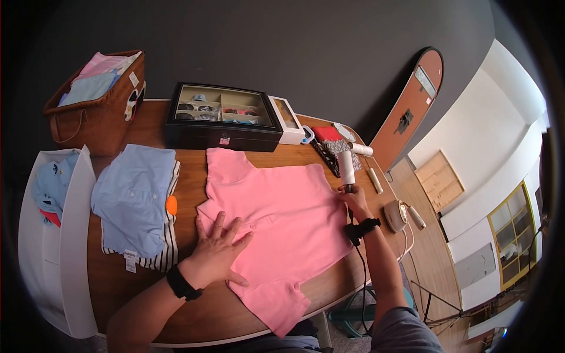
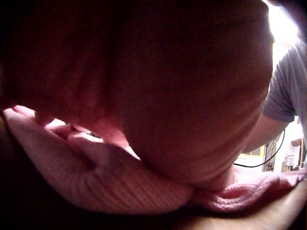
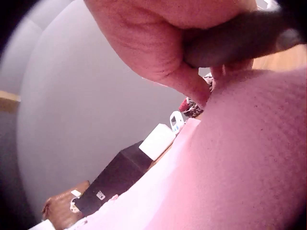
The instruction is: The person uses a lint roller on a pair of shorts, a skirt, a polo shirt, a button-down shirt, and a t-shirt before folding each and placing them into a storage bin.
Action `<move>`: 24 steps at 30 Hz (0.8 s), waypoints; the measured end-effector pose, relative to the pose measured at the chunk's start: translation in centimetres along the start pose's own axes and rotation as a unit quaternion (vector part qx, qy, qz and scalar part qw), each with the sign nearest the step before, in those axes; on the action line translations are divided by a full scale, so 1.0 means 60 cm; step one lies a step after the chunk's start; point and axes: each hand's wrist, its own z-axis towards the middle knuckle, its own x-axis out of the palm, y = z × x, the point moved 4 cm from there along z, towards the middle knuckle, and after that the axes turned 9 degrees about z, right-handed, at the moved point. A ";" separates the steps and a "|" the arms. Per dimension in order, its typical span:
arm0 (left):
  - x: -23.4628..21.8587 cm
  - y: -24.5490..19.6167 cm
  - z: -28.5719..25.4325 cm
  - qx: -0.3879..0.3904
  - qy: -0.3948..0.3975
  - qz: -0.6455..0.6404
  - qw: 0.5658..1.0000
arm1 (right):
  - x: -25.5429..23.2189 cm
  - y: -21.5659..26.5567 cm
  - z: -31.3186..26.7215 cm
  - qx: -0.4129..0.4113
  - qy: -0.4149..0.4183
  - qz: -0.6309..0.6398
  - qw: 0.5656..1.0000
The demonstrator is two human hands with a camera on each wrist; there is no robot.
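Observation:
A pink short-sleeved top (image 1: 282, 200) lies spread on the wooden table. My left hand (image 1: 218, 250) rests on its left side with the fingers spread; in the left wrist view the hand (image 2: 182, 86) lies on bunched pink fabric (image 2: 120, 187). At the top's right edge, my right hand (image 1: 356, 203) grips the handle of a lint roller (image 1: 346, 167), whose white roll points away from me. The right wrist view shows the hand (image 3: 153, 43) curled round the dark handle (image 3: 235, 40), with fingertips at the pink fabric (image 3: 230, 153).
Folded blue clothing (image 1: 135, 194) lies on striped fabric at left, beside a white bin (image 1: 79, 253) and a brown basket (image 1: 97, 126). A black display case (image 1: 223, 138) and white box (image 1: 291, 135) stand behind. Patterned cloth (image 1: 332, 147), a white roll (image 1: 362, 149) and a small appliance (image 1: 395, 216) sit at right.

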 end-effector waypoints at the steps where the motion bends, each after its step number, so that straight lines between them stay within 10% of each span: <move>1: 0.000 0.000 0.000 0.000 0.001 0.000 1.000 | 0.005 0.009 0.002 -0.025 -0.011 -0.042 0.999; 7: -0.002 0.000 0.001 -0.001 0.006 -0.002 1.000 | 0.084 0.061 -0.025 -0.048 0.125 -0.175 0.975; 10: -0.003 -0.001 0.000 0.000 0.006 -0.002 1.000 | 0.099 0.050 -0.008 -0.228 0.128 -0.331 0.907; 24: 0.004 0.001 0.000 0.001 -0.018 0.000 1.000 | 0.102 0.058 0.077 -0.015 0.076 -0.357 0.931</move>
